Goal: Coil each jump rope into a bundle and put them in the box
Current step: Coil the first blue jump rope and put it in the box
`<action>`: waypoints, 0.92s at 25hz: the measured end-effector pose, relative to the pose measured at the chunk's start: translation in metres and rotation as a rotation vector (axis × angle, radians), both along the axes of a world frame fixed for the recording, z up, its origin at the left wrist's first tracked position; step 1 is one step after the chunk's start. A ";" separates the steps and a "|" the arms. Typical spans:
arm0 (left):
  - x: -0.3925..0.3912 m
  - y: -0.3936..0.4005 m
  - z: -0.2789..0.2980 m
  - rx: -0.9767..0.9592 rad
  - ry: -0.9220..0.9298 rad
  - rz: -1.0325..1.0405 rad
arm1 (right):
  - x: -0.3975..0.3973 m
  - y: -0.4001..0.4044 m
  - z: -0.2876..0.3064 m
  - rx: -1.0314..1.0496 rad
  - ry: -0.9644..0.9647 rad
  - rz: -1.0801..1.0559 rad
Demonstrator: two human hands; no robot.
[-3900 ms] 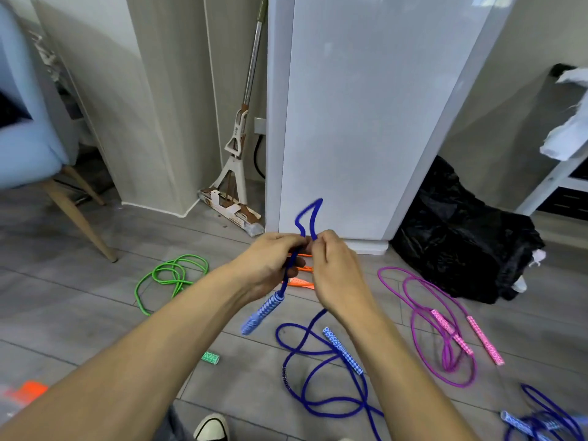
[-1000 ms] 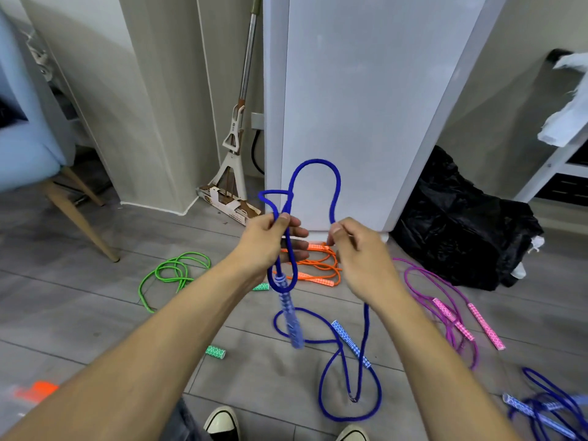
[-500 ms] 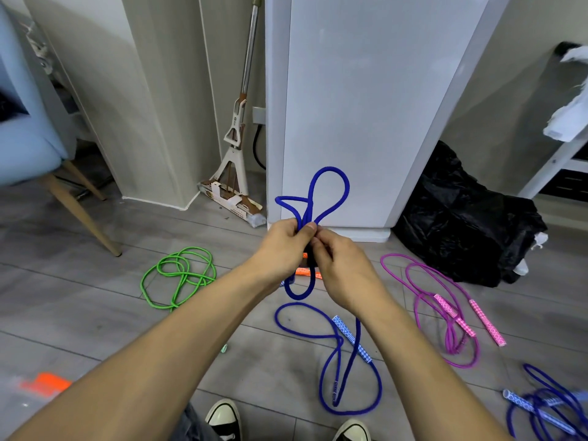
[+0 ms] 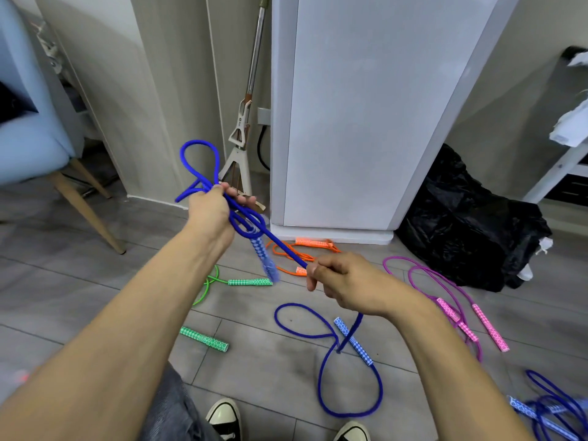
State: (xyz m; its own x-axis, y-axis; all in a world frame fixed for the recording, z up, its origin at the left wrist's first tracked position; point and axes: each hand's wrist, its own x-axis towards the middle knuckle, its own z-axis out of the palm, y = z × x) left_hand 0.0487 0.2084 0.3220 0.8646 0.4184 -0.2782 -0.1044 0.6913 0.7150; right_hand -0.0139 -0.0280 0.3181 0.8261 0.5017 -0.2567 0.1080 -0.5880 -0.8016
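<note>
My left hand [image 4: 211, 214] is raised at centre left, gripping several loops of the blue jump rope [image 4: 321, 370]; one patterned handle dangles blurred below that fist. My right hand [image 4: 343, 283] sits lower and to the right, pinching the same cord, which runs taut between both hands. From the right hand the cord drops to the floor, where it lies in loose loops beside its other handle [image 4: 353, 340]. No box is in view.
On the floor lie a green rope [image 4: 249, 282] with a handle [image 4: 203, 339], an orange rope [image 4: 302, 254], a pink rope [image 4: 445, 294] and another blue rope [image 4: 553, 412]. Behind stand a white cabinet [image 4: 366, 106], mop [image 4: 241, 135], black bag [image 4: 471, 224] and blue chair [image 4: 28, 135].
The hands, together half a second ago, have drawn apart: the left rose up and left with the loops, the right dropped down and right, stretching the cord tight. Less rope lies on the floor.
</note>
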 end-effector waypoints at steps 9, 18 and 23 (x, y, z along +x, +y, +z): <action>-0.016 -0.013 0.008 0.763 -0.021 -0.195 | 0.009 -0.018 0.002 -0.201 -0.338 -0.228; -0.043 -0.067 -0.002 1.210 -0.225 -0.703 | 0.005 -0.002 0.010 -0.010 -0.402 -0.219; -0.045 -0.072 0.000 1.123 -0.212 -0.849 | 0.001 0.001 0.012 -0.024 -0.412 -0.306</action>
State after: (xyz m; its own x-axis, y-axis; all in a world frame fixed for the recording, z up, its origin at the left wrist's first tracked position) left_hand 0.0039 0.1363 0.3222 0.9434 -0.3314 0.0137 -0.1250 -0.3168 0.9402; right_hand -0.0127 -0.0271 0.3298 0.9692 0.2191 0.1122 0.2319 -0.6598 -0.7148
